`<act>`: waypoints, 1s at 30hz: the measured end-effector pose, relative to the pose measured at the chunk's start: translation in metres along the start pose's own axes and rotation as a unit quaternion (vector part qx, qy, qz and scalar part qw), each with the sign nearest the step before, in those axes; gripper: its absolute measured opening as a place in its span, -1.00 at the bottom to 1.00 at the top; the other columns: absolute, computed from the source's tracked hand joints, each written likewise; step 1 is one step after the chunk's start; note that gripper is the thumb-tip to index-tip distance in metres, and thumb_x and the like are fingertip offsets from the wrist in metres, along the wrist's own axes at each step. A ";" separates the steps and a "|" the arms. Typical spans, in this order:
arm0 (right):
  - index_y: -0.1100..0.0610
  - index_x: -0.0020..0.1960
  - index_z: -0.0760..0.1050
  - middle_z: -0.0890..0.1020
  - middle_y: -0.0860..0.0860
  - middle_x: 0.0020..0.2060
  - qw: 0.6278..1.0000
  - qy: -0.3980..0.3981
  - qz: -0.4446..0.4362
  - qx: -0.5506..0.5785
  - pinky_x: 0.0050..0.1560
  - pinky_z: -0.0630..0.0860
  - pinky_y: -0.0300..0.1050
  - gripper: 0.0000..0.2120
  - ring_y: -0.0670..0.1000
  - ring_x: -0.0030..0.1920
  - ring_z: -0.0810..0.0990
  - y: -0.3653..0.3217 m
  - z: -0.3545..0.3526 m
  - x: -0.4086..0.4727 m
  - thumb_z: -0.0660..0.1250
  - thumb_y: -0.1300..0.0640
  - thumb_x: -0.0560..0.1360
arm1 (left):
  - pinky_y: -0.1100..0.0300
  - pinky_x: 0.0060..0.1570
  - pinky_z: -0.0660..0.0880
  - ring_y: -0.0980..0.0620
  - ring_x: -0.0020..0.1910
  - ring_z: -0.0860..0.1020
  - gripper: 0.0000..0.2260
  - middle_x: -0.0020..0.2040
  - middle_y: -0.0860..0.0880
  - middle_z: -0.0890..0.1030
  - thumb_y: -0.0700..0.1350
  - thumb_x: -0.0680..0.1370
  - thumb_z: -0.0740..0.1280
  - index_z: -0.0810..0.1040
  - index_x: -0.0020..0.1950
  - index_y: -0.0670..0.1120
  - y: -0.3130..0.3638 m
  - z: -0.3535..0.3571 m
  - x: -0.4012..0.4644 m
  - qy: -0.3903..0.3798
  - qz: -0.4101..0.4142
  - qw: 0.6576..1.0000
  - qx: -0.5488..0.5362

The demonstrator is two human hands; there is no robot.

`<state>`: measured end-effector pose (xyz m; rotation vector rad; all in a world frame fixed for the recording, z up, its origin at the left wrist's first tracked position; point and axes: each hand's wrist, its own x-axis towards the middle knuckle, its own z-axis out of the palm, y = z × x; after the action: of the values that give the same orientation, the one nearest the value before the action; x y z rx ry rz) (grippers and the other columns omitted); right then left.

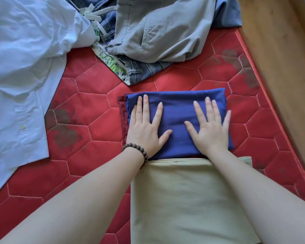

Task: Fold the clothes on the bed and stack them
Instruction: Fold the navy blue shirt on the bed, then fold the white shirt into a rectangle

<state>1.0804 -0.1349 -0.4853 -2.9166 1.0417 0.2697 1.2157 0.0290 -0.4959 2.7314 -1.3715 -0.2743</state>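
Observation:
A folded dark blue garment (176, 110) lies on the red quilted mattress (88, 110), on top of a dark red folded piece (121, 111) that shows at its left edge. My left hand (146, 124) presses flat on the blue garment's left half, fingers spread. On its right half my right hand (209, 125) lies flat too. A folded beige cloth (183, 199) sits just in front, between my forearms. Unfolded clothes lie behind: a light blue shirt (25, 67) at left, grey trousers (157, 29), and jeans (143, 71) beneath them.
A green patterned cloth (113, 62) pokes out under the jeans. The mattress edge (271, 110) runs diagonally at the right, with wooden floor (280, 41) beyond it. A beaded bracelet (137, 150) is on my left wrist.

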 end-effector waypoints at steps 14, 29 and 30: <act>-0.08 0.55 -0.28 -0.19 0.04 0.57 0.995 -0.081 -0.006 -0.061 0.48 -0.23 0.25 -0.31 0.03 0.56 -0.21 -0.009 -0.031 -0.012 -0.36 -0.31 0.49 | -0.28 0.44 -0.25 -0.03 0.57 -0.20 -0.38 0.60 -0.07 -0.13 0.25 0.58 -0.04 -0.12 0.58 0.10 -0.019 -0.036 -0.029 -0.051 -0.043 0.998 0.013; 0.05 0.48 0.31 0.06 0.06 0.56 0.966 -0.132 -0.194 0.106 0.41 0.22 0.10 -0.47 0.15 0.34 0.38 -0.205 -0.089 -0.104 0.29 0.10 0.53 | 0.06 0.27 0.28 -0.07 0.34 0.36 -0.52 0.38 -0.07 0.38 0.06 0.59 0.18 0.30 0.47 -0.08 -0.192 -0.115 -0.243 -0.070 -0.296 0.952 -0.017; 0.03 0.49 0.30 0.05 0.06 0.56 0.964 -0.139 -0.204 0.098 0.40 0.22 0.08 -0.47 0.14 0.35 0.38 -0.222 -0.085 -0.104 0.28 0.08 0.53 | 0.05 0.27 0.28 -0.09 0.32 0.37 -0.52 0.37 -0.09 0.38 0.07 0.57 0.19 0.32 0.45 -0.08 -0.204 -0.113 -0.250 -0.065 -0.305 0.950 -0.015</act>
<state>1.1541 0.0946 -0.3900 -2.7220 0.3903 0.5063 1.2521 0.3498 -0.3832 3.0785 -0.4857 -0.5074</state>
